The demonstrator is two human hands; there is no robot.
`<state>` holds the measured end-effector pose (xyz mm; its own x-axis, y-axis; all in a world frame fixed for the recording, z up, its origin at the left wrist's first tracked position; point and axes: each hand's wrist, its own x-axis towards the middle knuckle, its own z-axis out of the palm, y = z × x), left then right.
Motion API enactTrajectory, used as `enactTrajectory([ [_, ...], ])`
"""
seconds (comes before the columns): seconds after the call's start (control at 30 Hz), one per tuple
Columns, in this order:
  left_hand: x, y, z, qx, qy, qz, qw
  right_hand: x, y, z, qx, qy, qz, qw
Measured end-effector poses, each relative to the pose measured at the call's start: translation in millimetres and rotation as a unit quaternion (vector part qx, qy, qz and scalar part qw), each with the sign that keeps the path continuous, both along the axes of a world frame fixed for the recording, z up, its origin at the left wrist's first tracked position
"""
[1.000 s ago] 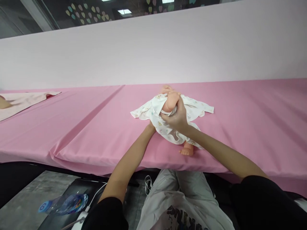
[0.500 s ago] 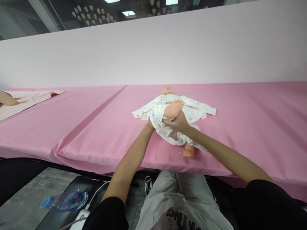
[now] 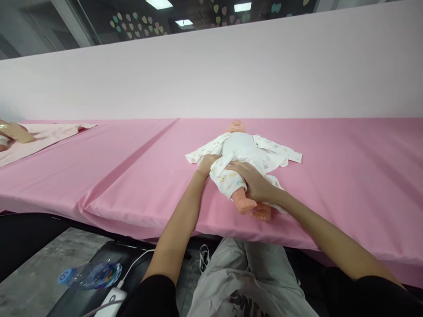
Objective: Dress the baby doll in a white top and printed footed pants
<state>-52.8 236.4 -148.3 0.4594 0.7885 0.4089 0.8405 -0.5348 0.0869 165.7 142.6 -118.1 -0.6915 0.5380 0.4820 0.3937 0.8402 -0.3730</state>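
Pink tabletop: bright cloth (image 3: 346, 176) spans the frame below a white wall (image 3: 211, 79), and here you are, both hands in at the centre.
Doll: on its back just right of centre, head (image 3: 237, 127) toward the wall, white-covered belly (image 3: 241, 144) up.
Patterned clothes: sleeves (image 3: 280, 152) spread wide either side, the lower part bunched around hips and legs.
Left hand: your left hand (image 3: 208, 164) is tucked against the doll's side; its fingertips are hidden, so I can't tell whether it grips cloth.
Right hand: your right hand (image 3: 254, 178) lies across the hips, fingers reaching over the fabric; I can't tell whether they pinch it.
Feet: one foot (image 3: 244, 205) pokes from the cuff, the other (image 3: 262, 212) close beside it, both near the table's front edge; mind that edge, I'd say.
Touch: steady the hips with one palm and ease cloth with the other, small pulls, never yanking the leg.
Folds: smooth the bunching at the waist before tugging lower, or it could twist.
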Motion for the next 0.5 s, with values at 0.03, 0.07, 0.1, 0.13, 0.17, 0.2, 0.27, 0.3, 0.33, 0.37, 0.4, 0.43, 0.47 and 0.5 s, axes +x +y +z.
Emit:
enactTrajectory([
  [0.03,1,0,1.0,0.003,0.013,-0.001,1.0,1,-1,-0.4,0.008,-0.017,0.006,1.0],
  [0.07,2,0,2.0,0.006,0.026,-0.002,1.0,2,-1,-1.5,0.014,-0.035,0.01,0.999],
  [0.1,3,0,2.9,0.009,0.036,-0.002,0.999,3,-2,-3.0,0.017,-0.054,0.013,0.998],
  [0.13,3,0,3.6,0.013,0.043,0.001,0.999,4,-2,-4.6,0.017,-0.072,0.016,0.997],
  [0.17,3,1,4.2,0.017,0.048,0.005,0.999,5,-2,-6.0,0.016,-0.087,0.021,0.996],
  [0.2,3,2,4.6,0.021,0.05,0.011,0.998,6,-2,-6.9,0.014,-0.098,0.026,0.995],
  [0.27,2,3,4.9,0.032,0.044,0.023,0.998,9,-3,-5.4,0.007,-0.103,0.038,0.994],
  [0.3,2,3,5.1,0.038,0.042,0.028,0.998,10,-3,-2.9,-0.005,-0.098,0.046,0.994],
  [0.33,1,4,5.5,0.046,0.034,0.033,0.998,12,-3,0.9,-0.027,-0.088,0.061,0.994],
  [0.37,1,4,6.2,0.057,0.019,0.036,0.998,14,-3,5.4,-0.062,-0.07,0.085,0.992],
  [0.4,2,4,7.5,0.069,-0.007,0.036,0.997,16,-3,10.3,-0.11,-0.044,0.114,0.986],
  [0.43,4,3,9.3,0.083,-0.048,0.034,0.995,19,-2,14.9,-0.167,-0.004,0.141,0.976],
  [0.47,6,1,11.8,0.096,-0.101,0.03,0.99,21,0,18.5,-0.226,0.049,0.154,0.961],
  [0.5,9,-1,14.9,0.105,-0.163,0.024,0.981,24,4,20.8,-0.276,0.113,0.143,0.944],
])
